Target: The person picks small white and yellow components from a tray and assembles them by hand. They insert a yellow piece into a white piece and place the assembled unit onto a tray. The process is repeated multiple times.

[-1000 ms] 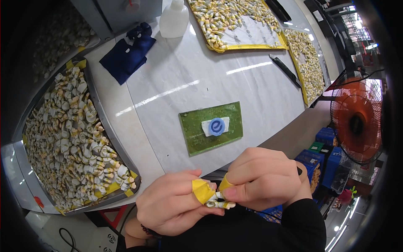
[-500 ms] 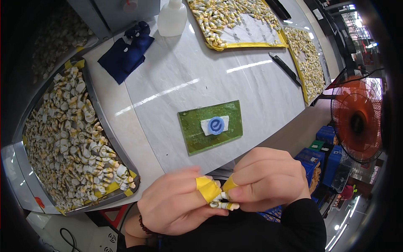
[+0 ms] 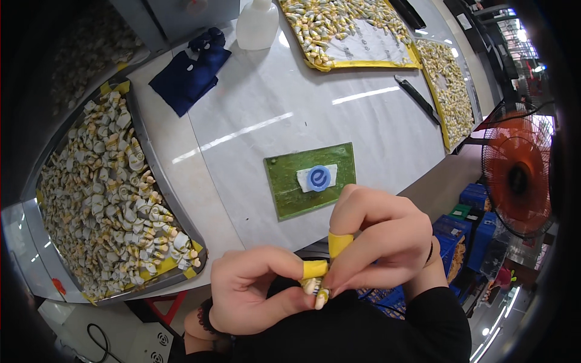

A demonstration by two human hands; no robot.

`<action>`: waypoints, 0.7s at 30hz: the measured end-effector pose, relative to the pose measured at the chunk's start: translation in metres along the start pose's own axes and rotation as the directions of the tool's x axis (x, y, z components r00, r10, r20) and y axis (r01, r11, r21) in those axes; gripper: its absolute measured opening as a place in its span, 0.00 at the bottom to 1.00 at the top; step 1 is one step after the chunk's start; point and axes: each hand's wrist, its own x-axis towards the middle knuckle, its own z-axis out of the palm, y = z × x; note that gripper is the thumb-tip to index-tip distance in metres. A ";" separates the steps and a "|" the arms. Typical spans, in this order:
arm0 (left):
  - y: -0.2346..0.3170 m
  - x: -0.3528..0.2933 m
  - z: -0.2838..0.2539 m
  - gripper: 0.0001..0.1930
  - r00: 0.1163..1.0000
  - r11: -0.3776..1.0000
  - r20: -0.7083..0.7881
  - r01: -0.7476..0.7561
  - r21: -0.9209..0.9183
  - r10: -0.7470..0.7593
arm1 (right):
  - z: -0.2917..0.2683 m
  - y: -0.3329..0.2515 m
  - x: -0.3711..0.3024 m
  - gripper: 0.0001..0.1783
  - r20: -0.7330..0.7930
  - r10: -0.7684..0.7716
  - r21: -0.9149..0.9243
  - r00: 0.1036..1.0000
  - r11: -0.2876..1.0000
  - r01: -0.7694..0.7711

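Low in front of my body, my left hand point(image 3: 260, 287) pinches a small white-and-yellow piece with pinkish tips point(image 3: 316, 292) between thumb and forefinger. My right hand point(image 3: 387, 242) is closed beside it, its thumb and fingertips pressed to the same piece. Whether this is one piece or two touching, I cannot tell. Yellow tape wraps a finger on each hand. Beyond the hands, a green rectangular plate point(image 3: 283, 196) lies on the table. On it rests a white pad point(image 3: 331, 172) with a round blue disc point(image 3: 319, 178) bearing a dark swirl.
At the left, a dark-rimmed tray point(image 3: 144, 124) is heaped with similar pieces. Yellow-edged trays point(image 3: 369, 65) of smaller pieces lie at the far right. A black-handled cutter point(image 3: 419, 101), a navy cloth point(image 3: 187, 81) and a translucent bottle point(image 3: 257, 27) lie around. An orange fan point(image 3: 517, 175) stands right, above blue crates point(image 3: 448, 233).
Both hands have turned, and my right hand has risen slightly, its fingers more upright. The piece now points downward rather than sideways. The whole view has shifted a little.
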 end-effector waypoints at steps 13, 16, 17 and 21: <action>0.003 0.001 -0.004 0.07 0.985 0.990 0.109 0.128 0.057 -0.134 | 0.003 -0.008 0.003 0.07 0.010 0.107 -0.044 0.994 0.993 -0.107; 0.001 0.001 -0.004 0.08 0.983 0.988 0.110 0.151 -0.023 -0.148 | 0.002 -0.008 0.002 0.08 -0.014 0.132 -0.014 0.991 0.991 -0.132; 0.002 0.002 -0.003 0.08 0.984 0.988 0.101 0.153 -0.035 -0.149 | 0.002 -0.006 0.002 0.08 -0.025 0.136 0.013 0.990 0.991 -0.136; 0.003 0.005 -0.003 0.08 0.982 0.983 0.097 0.171 -0.064 -0.164 | 0.003 -0.004 0.002 0.10 -0.043 0.167 0.083 0.985 0.983 -0.163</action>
